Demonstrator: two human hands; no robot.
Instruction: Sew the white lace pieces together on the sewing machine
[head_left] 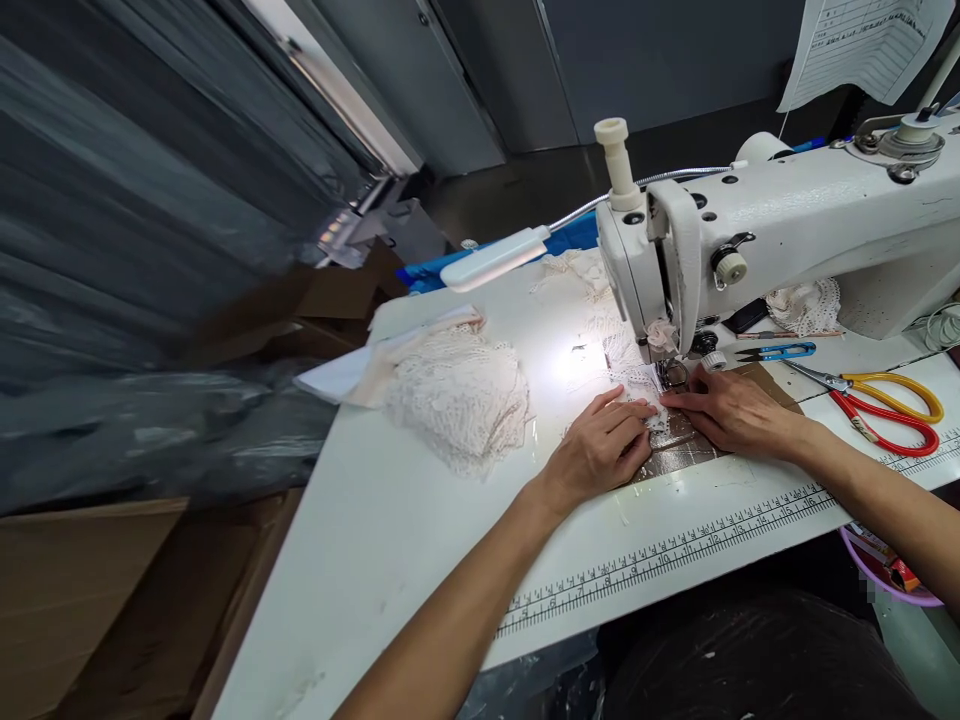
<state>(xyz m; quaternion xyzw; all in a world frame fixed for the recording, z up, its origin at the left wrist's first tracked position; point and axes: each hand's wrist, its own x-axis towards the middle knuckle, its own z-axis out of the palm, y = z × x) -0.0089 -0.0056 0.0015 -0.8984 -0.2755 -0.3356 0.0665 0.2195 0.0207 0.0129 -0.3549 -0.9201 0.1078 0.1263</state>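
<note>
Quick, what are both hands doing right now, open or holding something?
Left hand: fingers on the white openwork lace fabric; whether its grip is closed cannot be told.
Right hand: at the lace's edge; its grip cannot be told either.

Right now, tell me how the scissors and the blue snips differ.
The scissors are larger; the blue snips are smaller and slimmer. The scissors have one yellow and one red handle, while the snips have a blue body. The scissors' handles form big loops; the snips show none. Both lie unheld, blades toward picture left.
</note>
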